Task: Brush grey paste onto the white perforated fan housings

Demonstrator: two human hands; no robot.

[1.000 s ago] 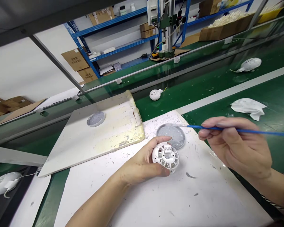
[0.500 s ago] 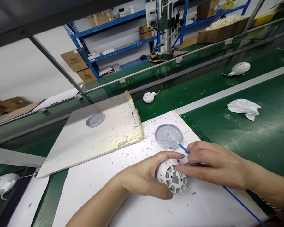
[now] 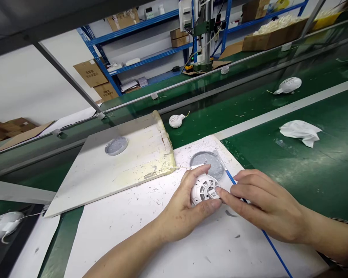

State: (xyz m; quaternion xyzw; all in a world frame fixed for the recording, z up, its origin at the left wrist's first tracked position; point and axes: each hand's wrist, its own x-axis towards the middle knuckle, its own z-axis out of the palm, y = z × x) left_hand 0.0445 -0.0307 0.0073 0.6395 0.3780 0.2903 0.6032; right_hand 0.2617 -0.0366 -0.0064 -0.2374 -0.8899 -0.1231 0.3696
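My left hand (image 3: 188, 206) is wrapped around a white round slotted plastic housing (image 3: 202, 189), thumb and fingers on its sides. A thin pale wire runs out behind it to the left. On the housing's face is a small printed label (image 3: 214, 193), touched by my right index finger. My right hand (image 3: 266, 200) grips a thin blue stick (image 3: 231, 178), whose long handle runs down below the palm. Its pale tip is at the right rim of a shallow round dish of grey paste (image 3: 204, 159), just beyond the housing. The dish's near edge is partly hidden by my left fingers.
White paper with grey smears (image 3: 118, 231) lies under my hands. A white board (image 3: 139, 154) at left bears a second dish (image 3: 116, 146). White slotted housings (image 3: 176, 121) sit on the green belt. A crumpled white cloth (image 3: 300, 132) lies right; a metal rail (image 3: 69, 79) crosses behind.
My left hand has turned the housing, showing another face with the label, and raised it slightly. The stick's tip went from mid-dish to the right rim. Housings on the belt shifted left.
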